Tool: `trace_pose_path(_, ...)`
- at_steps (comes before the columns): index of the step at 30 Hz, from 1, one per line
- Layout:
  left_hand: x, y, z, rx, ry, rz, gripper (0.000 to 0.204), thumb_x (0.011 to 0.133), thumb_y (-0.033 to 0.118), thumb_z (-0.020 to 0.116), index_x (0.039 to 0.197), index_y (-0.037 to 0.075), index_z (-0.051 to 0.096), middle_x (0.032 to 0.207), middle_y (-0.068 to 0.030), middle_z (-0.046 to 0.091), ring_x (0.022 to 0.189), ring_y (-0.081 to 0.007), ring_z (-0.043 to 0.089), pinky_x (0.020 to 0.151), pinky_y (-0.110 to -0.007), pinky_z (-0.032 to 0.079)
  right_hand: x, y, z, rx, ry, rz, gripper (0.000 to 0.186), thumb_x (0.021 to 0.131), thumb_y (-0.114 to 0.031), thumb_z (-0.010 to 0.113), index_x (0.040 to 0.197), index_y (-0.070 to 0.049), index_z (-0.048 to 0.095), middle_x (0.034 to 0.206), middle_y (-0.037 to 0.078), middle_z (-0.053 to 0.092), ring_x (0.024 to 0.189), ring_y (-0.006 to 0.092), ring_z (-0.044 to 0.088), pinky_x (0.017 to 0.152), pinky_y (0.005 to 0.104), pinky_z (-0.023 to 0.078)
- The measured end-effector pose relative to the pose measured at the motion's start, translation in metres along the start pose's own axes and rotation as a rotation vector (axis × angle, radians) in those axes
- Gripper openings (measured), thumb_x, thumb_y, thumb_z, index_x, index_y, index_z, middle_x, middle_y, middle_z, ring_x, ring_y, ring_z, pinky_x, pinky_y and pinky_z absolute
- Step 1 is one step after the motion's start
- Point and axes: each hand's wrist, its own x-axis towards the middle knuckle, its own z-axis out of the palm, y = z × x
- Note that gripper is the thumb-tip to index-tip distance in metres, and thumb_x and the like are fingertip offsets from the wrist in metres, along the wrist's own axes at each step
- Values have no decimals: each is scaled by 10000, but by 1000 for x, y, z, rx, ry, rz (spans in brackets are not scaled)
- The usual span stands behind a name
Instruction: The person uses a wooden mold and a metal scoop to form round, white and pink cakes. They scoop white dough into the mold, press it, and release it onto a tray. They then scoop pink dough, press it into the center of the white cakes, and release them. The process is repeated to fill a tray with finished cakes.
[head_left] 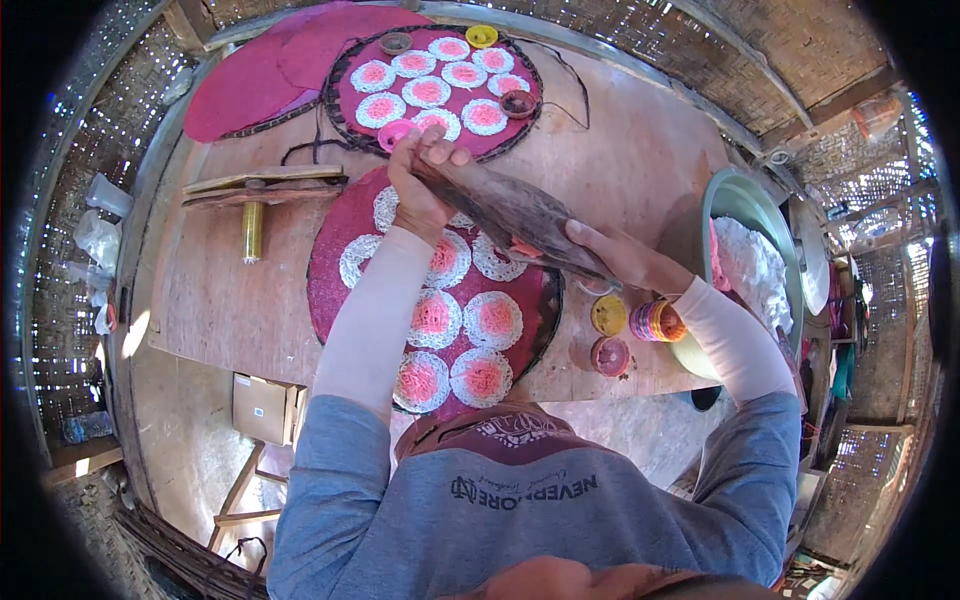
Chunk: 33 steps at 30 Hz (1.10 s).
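Observation:
Both hands grip a long, dark wooden press, held at a slant above the near round tray. My left hand is closed round its far left end, and my right hand is closed round its near right end. A bit of pink dough shows at the press's lower edge. Below lies the near tray, covered in dark pink cloth. On it are several lacy discs of white strands with pink middles, such as one noodle disc. My left forearm and the press hide some discs.
A second tray with similar discs and small bowls stands at the back. At left lies another wooden press with a yellow cylinder. Right of the near tray are a yellow bowl, stacked bowls and a green basin holding white dough.

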Motion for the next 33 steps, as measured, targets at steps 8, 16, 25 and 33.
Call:
trace_pose_path(8,0,-8,-7,-104,-37,8,300,853,409,457,783,130,543,619,36,482,709,-201,515,682,-336,424,-4,-5,-9,-44,-17,6,701,842,-667,410,704,-16,633,556,40,530,507,130,514,479,263,377)
trace_pose_path(16,19,41,49,44,-251,27,438,863,462,446,972,82,636,645,0,507,779,-242,522,712,-349,433,12,-39,8,220,89,-229,753,823,-712,384,834,-4,639,745,48,591,673,136,535,604,278,413)
trace_pose_path(25,34,57,-8,114,-123,173,272,897,343,431,884,94,537,659,39,495,759,-176,513,747,-367,414,75,-49,-20,-249,86,-149,850,772,-785,336,581,-8,623,530,78,531,548,170,529,567,312,418)
trace_pose_path(33,29,54,-14,69,39,221,315,876,383,428,789,105,548,630,15,474,716,-223,511,683,-344,419,65,-67,-20,-303,41,-109,805,813,-732,351,603,3,606,521,65,530,507,151,524,511,294,415)
